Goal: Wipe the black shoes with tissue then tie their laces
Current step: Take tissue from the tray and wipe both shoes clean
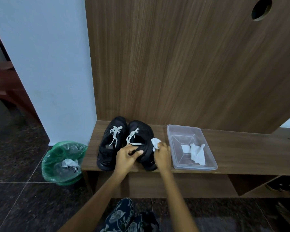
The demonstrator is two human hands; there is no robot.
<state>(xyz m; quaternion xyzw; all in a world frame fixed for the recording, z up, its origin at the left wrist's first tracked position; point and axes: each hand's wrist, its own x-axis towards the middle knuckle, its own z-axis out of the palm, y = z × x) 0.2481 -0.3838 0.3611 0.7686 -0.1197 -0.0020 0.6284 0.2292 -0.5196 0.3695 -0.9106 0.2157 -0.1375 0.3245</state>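
Centre frame, bench (241, 148): right black shoe (141, 131), collar gripped by my left hand (126, 155) to steady it. My right hand (161, 155) pinches a tissue (155, 142) against its side for wiping; left black shoe (112, 141) touches alongside, laces untied.

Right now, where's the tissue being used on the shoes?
In the head view, the tissue is pinched in the right hand, pressed against the outer side of the right-hand shoe, just left of the plastic tray.

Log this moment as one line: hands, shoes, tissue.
left hand: grips right shoe | right hand: wiping its side with tissue | left shoe: beside, on bench | laces: untied
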